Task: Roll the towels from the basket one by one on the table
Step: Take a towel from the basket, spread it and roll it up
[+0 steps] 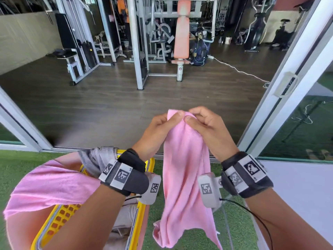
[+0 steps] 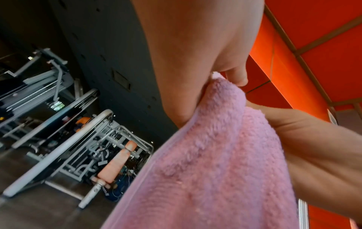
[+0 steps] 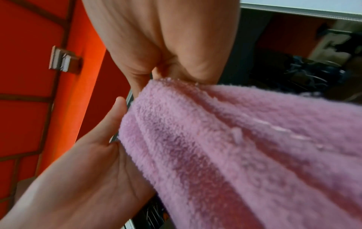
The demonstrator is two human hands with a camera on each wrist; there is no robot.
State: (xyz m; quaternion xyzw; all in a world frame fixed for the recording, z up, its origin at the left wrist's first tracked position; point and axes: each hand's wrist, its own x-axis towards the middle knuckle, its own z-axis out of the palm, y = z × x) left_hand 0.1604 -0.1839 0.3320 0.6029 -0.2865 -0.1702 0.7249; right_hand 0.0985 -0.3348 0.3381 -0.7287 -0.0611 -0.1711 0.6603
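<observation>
A pink towel [image 1: 183, 168] hangs in the air in front of me, bunched at its top edge. My left hand [image 1: 165, 123] and my right hand [image 1: 200, 121] both pinch that top edge, close together. In the left wrist view the fluffy pink towel [image 2: 211, 162] fills the lower right, with my left hand [image 2: 195, 62] above it. In the right wrist view the pink towel [image 3: 245, 147] spreads below my right hand [image 3: 166, 46]. The yellow basket [image 1: 59, 219] stands low at the left, holding a grey towel [image 1: 97, 157] and another pink towel [image 1: 48, 186].
A white table surface [image 1: 299, 186] lies at the lower right. Green artificial turf [image 1: 18, 163] covers the ground. Ahead, sliding glass door frames [image 1: 295, 73] open onto a gym floor with weight machines and an orange bench [image 1: 182, 37].
</observation>
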